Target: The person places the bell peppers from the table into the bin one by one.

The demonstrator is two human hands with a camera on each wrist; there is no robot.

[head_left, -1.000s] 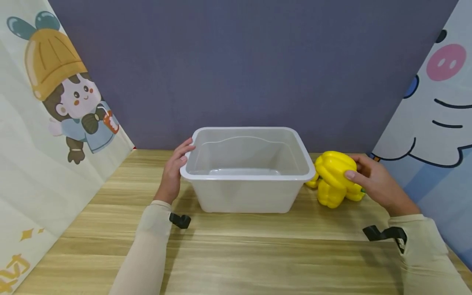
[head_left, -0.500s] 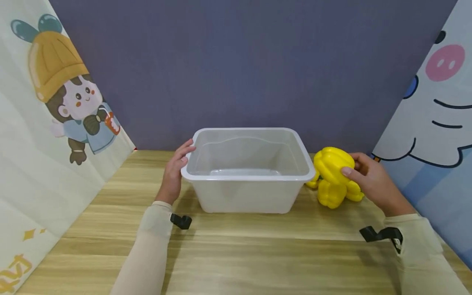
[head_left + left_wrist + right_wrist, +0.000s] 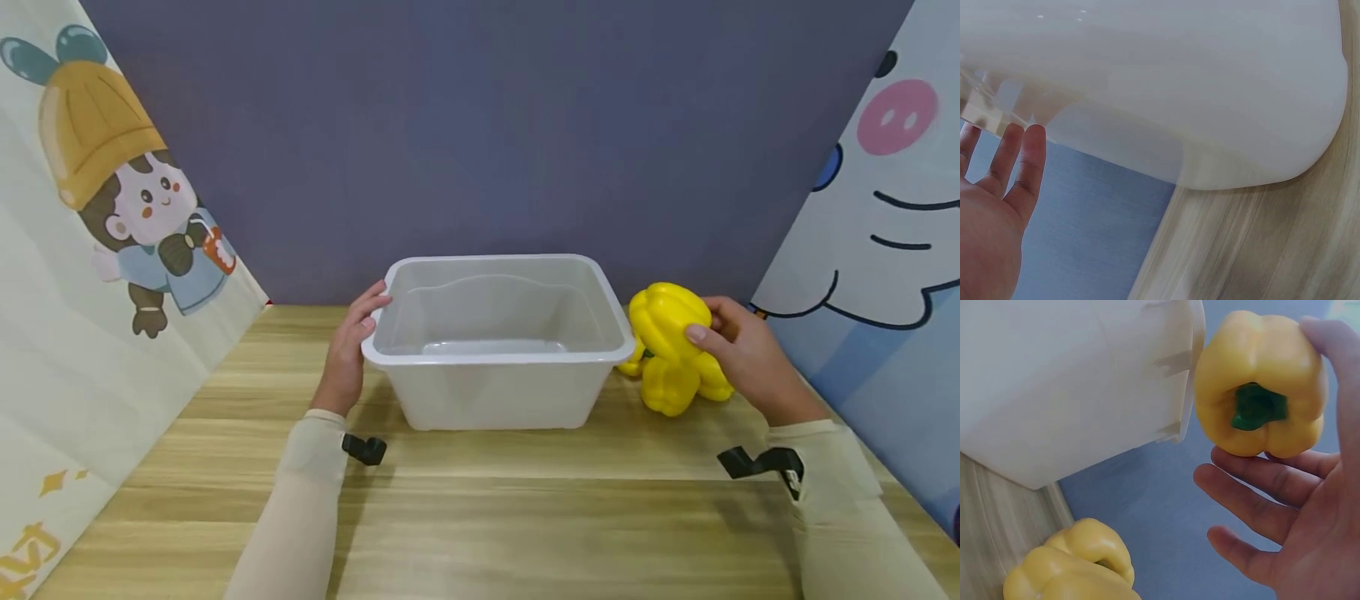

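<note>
Centrally, a pale plastic bin [image 3: 498,396] stands upright on a wood-grain counter [image 3: 540,517], its open top facing up. A person's left hand [image 3: 345,354] touches the bin's left rim, the fingers nearly straight and slightly spread. To the bin's right, the right hand [image 3: 753,362] holds a glossy yellow bell pepper [image 3: 667,321], thumb on one side and fingers on the other, pinching it; the lower fingers are spread apart. The held pepper is outside the bin, just beside its rim, with its green stem [image 3: 1259,406] facing the right wrist camera. Below it, at least three more yellow peppers [image 3: 670,389] cluster on the counter. Behind rises a grey-blue panel [image 3: 480,125].
</note>
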